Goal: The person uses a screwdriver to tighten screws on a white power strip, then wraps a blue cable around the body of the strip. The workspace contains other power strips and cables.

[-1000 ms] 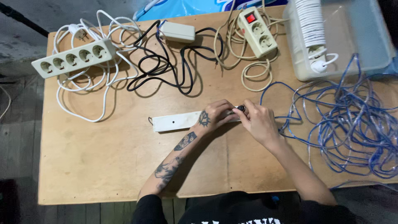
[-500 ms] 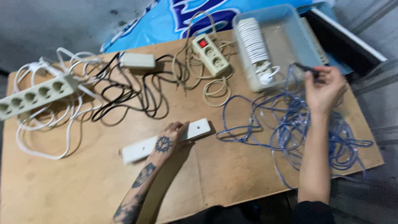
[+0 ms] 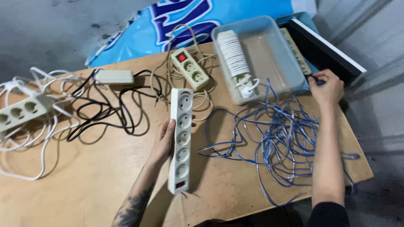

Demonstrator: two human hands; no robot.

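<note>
The left hand (image 3: 165, 141) grips a white strip (image 3: 180, 141) by its left edge, fingers curled round the casing, with the strip standing lengthwise over the wooden worktop (image 3: 84, 185), sockets facing up and its red switch at the near end. The strip lies just right of that hand's palm and left of the blue wire (image 3: 277, 138), which sprawls in loose loops across the worktop's right part. The right hand (image 3: 327, 87) reaches well past the wire to the worktop's far right corner, fingers closed on a small dark thing (image 3: 312, 77) too small to make out, just beside the clear tub (image 3: 273, 59). The tub sits beyond the wire and holds a white coiled cord (image 3: 234, 52) with its plug. Left of the tub, a beige strip (image 3: 189, 68) with a red switch lies on its own looped cord. Further left of the white strip, a black cable (image 3: 105, 111) tangles near a small beige box (image 3: 114, 76), and another strip (image 3: 19, 111) with white cord lies at the worktop's left edge.
</note>
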